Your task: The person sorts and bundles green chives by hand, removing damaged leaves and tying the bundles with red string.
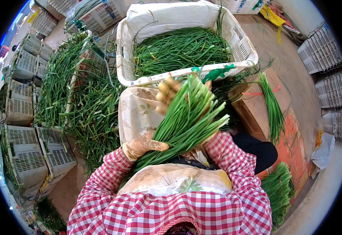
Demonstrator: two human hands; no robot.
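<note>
A loose bundle of garlic chives [190,117] slants across my lap, its pale cut ends up and to the right. My gloved left hand [145,146] is closed around the leafy lower part, thumb on top. Behind the bundle my gloved right hand [168,93] supports the stems; its fingers show at the left side, smeared by motion, and the palm is hidden. A stained pale sheet with leaf prints [171,178] covers my lap. Just ahead stands a white plastic crate [186,74] holding many loose chives [182,49].
On the right, a chive bunch with a red tie [272,107] lies over a brown box [247,111]. More bunches [277,192] are by my right side. Heaped loose greens [94,129] lie at left, beside stacked crates [26,156]. Grey crates [320,49] line the right wall.
</note>
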